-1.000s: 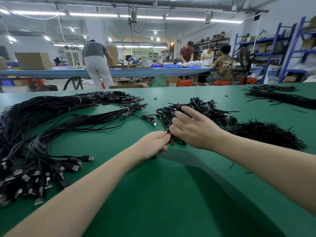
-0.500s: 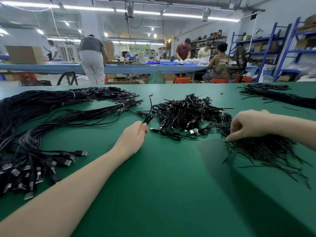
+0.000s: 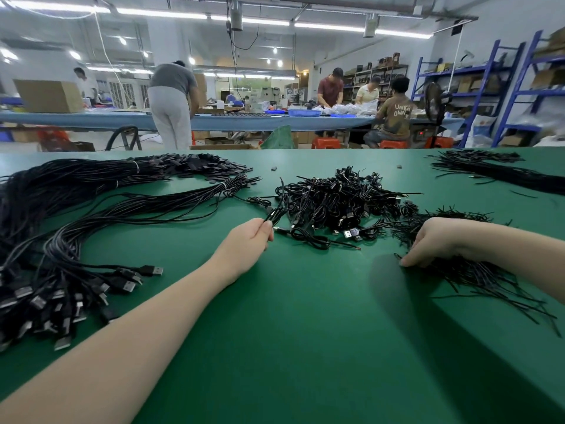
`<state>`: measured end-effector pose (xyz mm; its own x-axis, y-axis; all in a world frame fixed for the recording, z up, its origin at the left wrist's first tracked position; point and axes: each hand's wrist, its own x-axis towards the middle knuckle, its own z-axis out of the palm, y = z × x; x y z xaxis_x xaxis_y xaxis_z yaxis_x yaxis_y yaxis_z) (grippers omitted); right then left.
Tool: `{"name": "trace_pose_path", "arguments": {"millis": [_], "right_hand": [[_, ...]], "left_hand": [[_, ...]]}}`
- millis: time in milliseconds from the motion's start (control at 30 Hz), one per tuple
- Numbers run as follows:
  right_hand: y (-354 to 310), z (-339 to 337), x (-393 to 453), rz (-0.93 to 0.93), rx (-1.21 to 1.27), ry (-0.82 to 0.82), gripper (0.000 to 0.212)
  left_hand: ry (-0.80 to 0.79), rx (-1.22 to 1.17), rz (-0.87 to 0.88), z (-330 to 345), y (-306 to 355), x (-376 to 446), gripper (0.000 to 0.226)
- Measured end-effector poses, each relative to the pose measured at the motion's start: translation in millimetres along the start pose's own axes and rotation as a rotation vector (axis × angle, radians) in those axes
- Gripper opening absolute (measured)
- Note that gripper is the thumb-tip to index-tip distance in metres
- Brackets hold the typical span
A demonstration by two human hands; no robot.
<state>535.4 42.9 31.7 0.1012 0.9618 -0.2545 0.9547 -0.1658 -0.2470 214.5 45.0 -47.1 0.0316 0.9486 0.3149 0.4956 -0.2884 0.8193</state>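
Your desk (image 3: pixel 305 347): smooth matt green mat. Cable (image 3: pixel 276 214) you pinch: black plastic jacket, slight sheen. USB plugs (image 3: pixel 157 270), left edge: bright metal shells. Tie pile (image 3: pixel 477 275), right edge: thin matt black.

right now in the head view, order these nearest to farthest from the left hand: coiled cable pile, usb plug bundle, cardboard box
From the left hand:
1. coiled cable pile, just ahead to its right, at the fingertips.
2. usb plug bundle, nearer the viewer, to its left.
3. cardboard box, far back at the left.
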Motion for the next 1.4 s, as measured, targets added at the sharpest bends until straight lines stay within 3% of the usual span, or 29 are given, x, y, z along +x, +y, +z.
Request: {"name": "trace_pose_path", "arguments": {"millis": [100, 267, 400, 533, 667, 867, 933, 1033, 1133, 1200, 1267, 1333, 1400], "right_hand": [[-1.5, 0.6, 0.3, 0.014, 0.033, 0.040, 0.026], [-7.0, 1.5, -1.9, -0.026, -0.151, 0.153, 0.046], [-11.2, 5.1, -0.9, -0.023, -0.083, 0.146, 0.038], [-12.2, 4.5, 5.0, -0.009, -0.107, 0.181, 0.044], [-12.2, 4.6, 8.9, -0.019, -0.075, 0.240, 0.019], [-17.1, -2.9, 14.4, 0.122, 0.054, 0.172, 0.023], [-19.9, -11.3, 12.2, 0.180, 0.057, 0.102, 0.011], [-25.1, -28.4, 7.5, 0.198, -0.064, 0.019, 0.011], [-34.4, -43.2, 6.1, 0.161, -0.222, 0.047, 0.011], [-42.3, -46.6, 0.9, 0.167, -0.410, 0.109, 0.012], [-44.7, -45.7, -2.5, 0.121, -0.554, 0.302, 0.013], [-44.9, -41.1, -2.8, 0.027, -0.570, 0.520, 0.012], [-48.8, -30.8, -3.5, -0.155, -0.493, 0.624, 0.011]], "left_hand": [[-0.008, 0.022, -0.002, 1.1, -0.9, 0.5, 0.035], [-0.003, 0.095, 0.025, 1.4, -0.7, 1.2, 0.036], [-0.010, 0.151, 0.042, 0.7, 3.3, -0.4, 0.035], [-0.022, 0.153, 0.044, 0.5, 3.4, -1.5, 0.035], [-0.029, 0.185, 0.044, 0.8, 3.7, -2.2, 0.035], [-0.034, 0.197, 0.046, 0.6, 4.9, -3.2, 0.034], [-0.031, 0.219, 0.045, 1.0, 5.1, -2.3, 0.034], [-0.025, 0.223, 0.042, 1.7, 4.8, -1.0, 0.033], [-0.016, 0.214, 0.034, 1.8, 3.3, 0.2, 0.033], [-0.013, 0.205, 0.027, 1.6, 2.8, 0.6, 0.033], [-0.014, 0.194, 0.019, 1.5, 3.1, 1.0, 0.033], [-0.018, 0.164, 0.007, 1.7, 3.8, 1.3, 0.033], [-0.016, 0.090, -0.019, 1.9, 5.2, 1.8, 0.034]]}}
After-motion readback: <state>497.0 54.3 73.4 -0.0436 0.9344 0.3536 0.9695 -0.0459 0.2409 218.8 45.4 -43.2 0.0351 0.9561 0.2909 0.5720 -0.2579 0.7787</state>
